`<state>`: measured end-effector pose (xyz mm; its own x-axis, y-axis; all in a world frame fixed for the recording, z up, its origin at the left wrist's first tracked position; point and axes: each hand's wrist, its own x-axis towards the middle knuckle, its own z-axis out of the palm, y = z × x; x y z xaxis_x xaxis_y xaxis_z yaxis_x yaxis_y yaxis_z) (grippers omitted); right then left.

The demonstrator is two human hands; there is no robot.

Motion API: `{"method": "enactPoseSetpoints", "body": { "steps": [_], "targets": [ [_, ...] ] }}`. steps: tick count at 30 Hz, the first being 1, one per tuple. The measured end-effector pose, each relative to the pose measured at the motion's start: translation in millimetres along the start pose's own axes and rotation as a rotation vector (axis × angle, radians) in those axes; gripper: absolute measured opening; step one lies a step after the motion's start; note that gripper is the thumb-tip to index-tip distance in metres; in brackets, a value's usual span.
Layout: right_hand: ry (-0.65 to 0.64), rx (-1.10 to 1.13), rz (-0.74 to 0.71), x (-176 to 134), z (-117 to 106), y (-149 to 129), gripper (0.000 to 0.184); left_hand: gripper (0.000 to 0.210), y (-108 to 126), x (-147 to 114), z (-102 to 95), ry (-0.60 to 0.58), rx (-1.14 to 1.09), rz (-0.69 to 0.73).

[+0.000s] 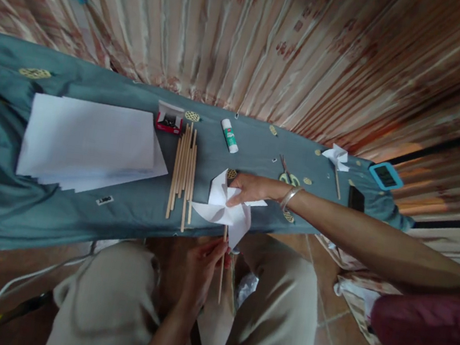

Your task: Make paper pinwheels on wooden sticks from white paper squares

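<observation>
A white paper pinwheel on a thin wooden stick is between my hands at the table's front edge. My left hand pinches the stick just below the paper blades. From the right, my right hand reaches over the pinwheel, with its thumb near the centre and its fingers behind a blade. Several loose wooden sticks lie to the left of the pinwheel. Beyond it lies a glue stick, and scissors with green handles rest past my right wrist.
A stack of white paper covers the left of the cloth-covered table. A small open red box holds dark bits. Another pinwheel, a dark flat object and a blue-framed device lie at right. A pleated curtain hangs behind.
</observation>
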<state>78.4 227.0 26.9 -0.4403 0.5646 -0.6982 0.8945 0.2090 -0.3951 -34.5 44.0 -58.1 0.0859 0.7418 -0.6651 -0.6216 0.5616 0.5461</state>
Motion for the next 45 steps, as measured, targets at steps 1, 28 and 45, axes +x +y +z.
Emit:
{"method": "enactPoseSetpoints", "body": {
  "steps": [1,28,45],
  "targets": [
    [-0.004,0.012,-0.011,0,0,1,0.022,0.037,0,0,1.0,0.002,-0.005,-0.005],
    [0.825,0.203,-0.205,-40,37,11,0.043,0.031,-2,4,-3.7,0.09,0.047,0.096],
    [1.148,0.056,-0.227,-40,93,19,0.043,0.037,3,-2,2.5,0.133,0.07,0.116]
  ]
}}
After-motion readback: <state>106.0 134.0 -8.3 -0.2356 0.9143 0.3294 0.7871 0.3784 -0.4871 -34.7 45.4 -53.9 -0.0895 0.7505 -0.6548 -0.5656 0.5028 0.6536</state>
